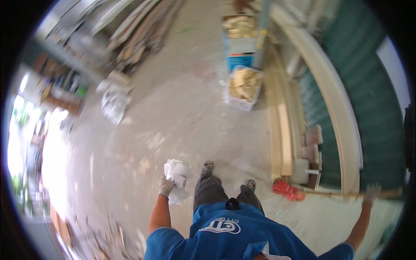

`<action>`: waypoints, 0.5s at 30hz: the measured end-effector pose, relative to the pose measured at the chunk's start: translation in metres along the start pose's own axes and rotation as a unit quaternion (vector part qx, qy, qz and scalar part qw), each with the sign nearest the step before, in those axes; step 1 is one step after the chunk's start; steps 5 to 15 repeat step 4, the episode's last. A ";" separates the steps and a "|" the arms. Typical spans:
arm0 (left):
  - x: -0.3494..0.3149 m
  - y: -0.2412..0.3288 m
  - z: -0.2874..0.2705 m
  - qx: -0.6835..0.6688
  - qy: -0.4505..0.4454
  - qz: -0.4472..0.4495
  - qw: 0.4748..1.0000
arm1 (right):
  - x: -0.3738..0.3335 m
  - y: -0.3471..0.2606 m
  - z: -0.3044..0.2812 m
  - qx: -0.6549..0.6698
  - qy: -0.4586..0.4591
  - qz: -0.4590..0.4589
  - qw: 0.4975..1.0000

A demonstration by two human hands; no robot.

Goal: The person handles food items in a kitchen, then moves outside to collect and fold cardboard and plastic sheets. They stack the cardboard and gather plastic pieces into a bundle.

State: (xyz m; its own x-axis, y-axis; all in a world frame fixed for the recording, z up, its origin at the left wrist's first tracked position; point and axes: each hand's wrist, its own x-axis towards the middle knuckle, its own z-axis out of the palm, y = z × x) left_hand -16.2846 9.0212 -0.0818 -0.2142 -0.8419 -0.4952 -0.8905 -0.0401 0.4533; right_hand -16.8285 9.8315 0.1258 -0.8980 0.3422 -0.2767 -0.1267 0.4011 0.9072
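Note:
My left hand (166, 186), in a pale glove, is closed around a crumpled white bundle (177, 171), thin like plastic film or paper; part of it hangs below the fingers. Out at the far right, my right hand (371, 193), also gloved and slightly blurred, grips the long wooden handle of a broom (333, 193). The broom's red bristles (288, 190) are down by the floor, to the right of my feet. The handle runs from them past my hand toward the right edge.
Two boxes of tan scraps, one white (244, 89) and one blue (240, 60), stand ahead. Long timber boards (281, 134) lie along the right wall. White plastic sheeting (115, 104) lies at left, beyond it a pile of long strips (143, 39). Wood scraps (108, 242) litter the lower left floor.

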 end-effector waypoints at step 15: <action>-0.116 -0.075 -0.009 -0.015 0.010 -0.189 0.982 | 0.139 0.008 0.045 0.113 0.069 -0.042 0.990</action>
